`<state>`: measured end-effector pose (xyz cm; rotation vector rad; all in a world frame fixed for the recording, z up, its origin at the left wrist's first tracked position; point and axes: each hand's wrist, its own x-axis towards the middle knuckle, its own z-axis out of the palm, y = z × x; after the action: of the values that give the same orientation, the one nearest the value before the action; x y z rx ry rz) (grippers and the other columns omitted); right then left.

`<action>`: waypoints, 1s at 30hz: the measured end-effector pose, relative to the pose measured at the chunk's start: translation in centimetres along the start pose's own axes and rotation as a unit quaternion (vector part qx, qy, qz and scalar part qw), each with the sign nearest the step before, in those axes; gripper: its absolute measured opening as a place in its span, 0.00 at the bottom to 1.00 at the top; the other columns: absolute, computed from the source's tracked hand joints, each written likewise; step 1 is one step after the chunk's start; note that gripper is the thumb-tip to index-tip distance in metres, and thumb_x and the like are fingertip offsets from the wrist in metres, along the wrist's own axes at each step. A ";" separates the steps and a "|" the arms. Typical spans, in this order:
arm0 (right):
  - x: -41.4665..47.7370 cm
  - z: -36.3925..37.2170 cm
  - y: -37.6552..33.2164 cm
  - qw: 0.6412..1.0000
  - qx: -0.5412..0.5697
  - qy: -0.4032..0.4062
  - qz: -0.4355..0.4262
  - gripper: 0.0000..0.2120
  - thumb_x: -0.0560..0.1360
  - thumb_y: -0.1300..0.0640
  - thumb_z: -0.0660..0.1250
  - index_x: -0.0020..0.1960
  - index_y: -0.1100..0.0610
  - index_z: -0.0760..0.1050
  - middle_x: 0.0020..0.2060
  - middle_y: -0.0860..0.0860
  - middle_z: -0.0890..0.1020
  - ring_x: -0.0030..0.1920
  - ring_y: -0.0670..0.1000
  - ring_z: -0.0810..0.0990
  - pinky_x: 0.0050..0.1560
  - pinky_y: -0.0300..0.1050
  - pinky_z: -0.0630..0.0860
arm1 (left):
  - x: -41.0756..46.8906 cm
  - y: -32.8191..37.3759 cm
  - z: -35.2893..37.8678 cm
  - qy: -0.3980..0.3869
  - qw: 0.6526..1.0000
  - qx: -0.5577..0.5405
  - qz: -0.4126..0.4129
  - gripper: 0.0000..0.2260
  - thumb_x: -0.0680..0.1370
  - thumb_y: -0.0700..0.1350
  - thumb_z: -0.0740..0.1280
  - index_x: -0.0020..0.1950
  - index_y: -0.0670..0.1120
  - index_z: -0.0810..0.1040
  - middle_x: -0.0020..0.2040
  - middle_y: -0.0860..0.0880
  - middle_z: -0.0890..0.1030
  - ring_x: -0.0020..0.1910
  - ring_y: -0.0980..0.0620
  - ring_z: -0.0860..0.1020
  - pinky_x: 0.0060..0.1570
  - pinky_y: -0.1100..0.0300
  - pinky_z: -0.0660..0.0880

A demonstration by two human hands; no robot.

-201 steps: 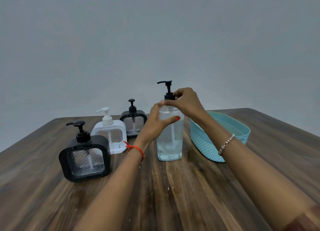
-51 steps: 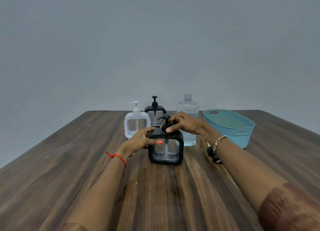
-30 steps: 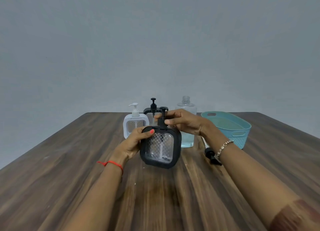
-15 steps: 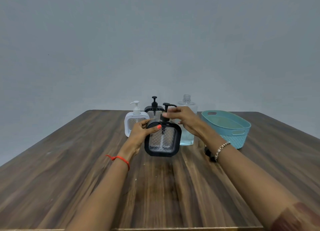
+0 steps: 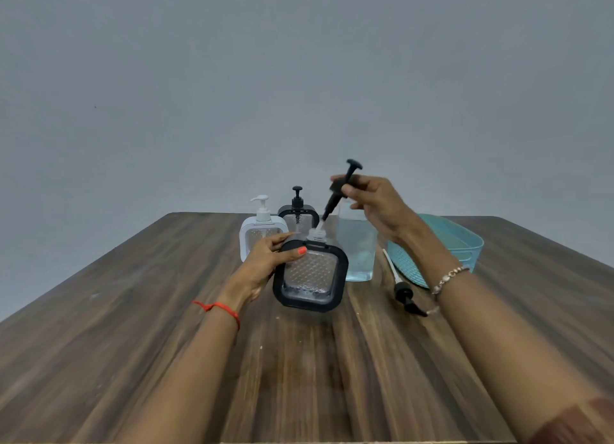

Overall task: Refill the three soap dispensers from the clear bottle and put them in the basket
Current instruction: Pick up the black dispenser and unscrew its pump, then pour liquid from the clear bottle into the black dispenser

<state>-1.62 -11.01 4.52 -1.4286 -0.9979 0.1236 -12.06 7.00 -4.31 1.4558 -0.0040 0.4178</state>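
Reaches in over the bare near stretch of the wooden table (image 5: pixel 299 377) with both forearms. Just beyond, grips the front black-framed soap dispenser (image 5: pixel 310 275) in the left hand (image 5: pixel 260 269), thumb pressed onto the frame's upper left corner and fingers curled round behind. Holds it tilted; cannot tell whether a bottom corner touches the wood. Shows only a thin residue at the bottom of its window, so probably close to empty.

To the right, flat on the wood near the right wrist: the clear bottle's own black pump (image 5: pixel 403 294), tube pointing away.

Higher, pinches this dispenser's pump head (image 5: pixel 342 186) between thumb and fingertips of the right hand (image 5: pixel 377 204). Seated on the neck half a second ago; now unscrewed and drawn up on a slant, with only the tube's tip at the threaded mouth. Means, most likely, the first of three dispensers opened and nearly ready for pouring, with no refill begun. Probably calls for parking the pump without dripping, then taking up the bottle.

Behind and just right of the dispenser: the clear bottle (image 5: pixel 357 244), upright and partly full. Farther right: the teal basket (image 5: pixel 465 247), with no dispenser visible inside. At the back left, standing close together with pumps on: the white dispenser (image 5: pixel 262 231) and the second black dispenser (image 5: pixel 299 212).
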 end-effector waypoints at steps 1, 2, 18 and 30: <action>0.1 -0.6 -0.3 0.999 0.024 0.031 -0.019 0.10 0.75 0.65 0.63 0.52 0.54 0.78 0.42 0.43 0.85 0.47 0.41 0.79 0.43 0.42 0.65 | -0.1 -0.3 -0.3 0.011 1.000 0.001 0.000 0.12 0.71 0.32 0.68 0.52 0.42 0.79 0.40 0.52 0.85 0.40 0.56 0.83 0.40 0.66 0.78; 0.1 -1.2 -0.5 0.996 0.054 0.067 -0.037 0.10 0.75 0.65 0.63 0.51 0.54 0.78 0.40 0.42 0.85 0.45 0.41 0.80 0.42 0.42 0.67 | -0.1 -0.6 -0.5 0.023 1.000 -0.002 0.001 0.12 0.71 0.32 0.68 0.52 0.42 0.79 0.40 0.52 0.85 0.39 0.56 0.82 0.40 0.67 0.78; -9.4 0.8 10.1 0.845 -0.474 -0.236 -0.074 0.26 0.68 0.75 0.58 0.62 0.57 0.76 0.62 0.53 0.74 0.63 0.51 0.72 0.64 0.46 0.69 | -0.7 -1.6 -2.0 0.086 0.994 -0.065 0.001 0.16 0.71 0.30 0.67 0.58 0.38 0.76 0.43 0.48 0.84 0.39 0.55 0.83 0.38 0.66 0.79; -6.4 -0.8 8.8 0.934 -0.347 0.032 -0.075 0.23 0.65 0.76 0.60 0.57 0.64 0.76 0.53 0.58 0.79 0.53 0.53 0.77 0.50 0.36 0.71 | -0.4 -2.4 -2.3 0.080 0.993 -0.086 -0.004 0.19 0.71 0.33 0.69 0.61 0.42 0.75 0.53 0.44 0.81 0.47 0.51 0.81 0.40 0.64 0.79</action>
<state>-0.80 -13.73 -6.05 -1.9662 -1.1486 -0.4298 -12.31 8.94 -6.96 1.2498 0.0922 0.5141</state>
